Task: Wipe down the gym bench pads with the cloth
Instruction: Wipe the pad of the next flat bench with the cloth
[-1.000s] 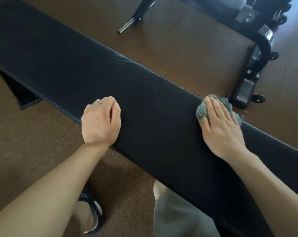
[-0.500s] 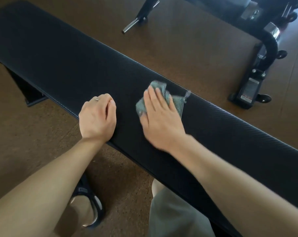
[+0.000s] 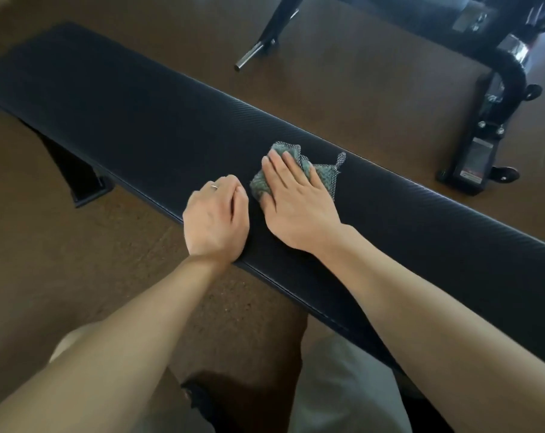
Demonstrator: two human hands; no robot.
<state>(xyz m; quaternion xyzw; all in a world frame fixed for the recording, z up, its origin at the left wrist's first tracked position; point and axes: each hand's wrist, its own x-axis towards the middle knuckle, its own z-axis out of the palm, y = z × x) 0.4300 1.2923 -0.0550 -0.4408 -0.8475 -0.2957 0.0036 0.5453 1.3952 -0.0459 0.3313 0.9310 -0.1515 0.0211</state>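
Crumpled and grey-green, the cloth [image 3: 299, 176] has a fine mesh-like weave and a small loop sticking out at its far right corner. It lies on the top of the bench pad [image 3: 140, 120], a long black cushion with a ribbed, carbon-weave texture that runs diagonally from upper left to lower right. The right hand [image 3: 296, 207] presses flat on the cloth, fingers [image 3: 279, 170] stretched out and spread over it rather than curled around it. Just beside it, the left hand [image 3: 216, 218] rests on the near edge of the pad, fingers loosely curled under, holding nothing; a ring [image 3: 214, 186] shows on one finger. Beyond the pad, on the brown floor [image 3: 358, 76], stands a black machine frame [image 3: 489, 120] and a chrome-tipped bar [image 3: 255, 51]. Both forearms cross the lower view, hiding part of the pad's near edge.
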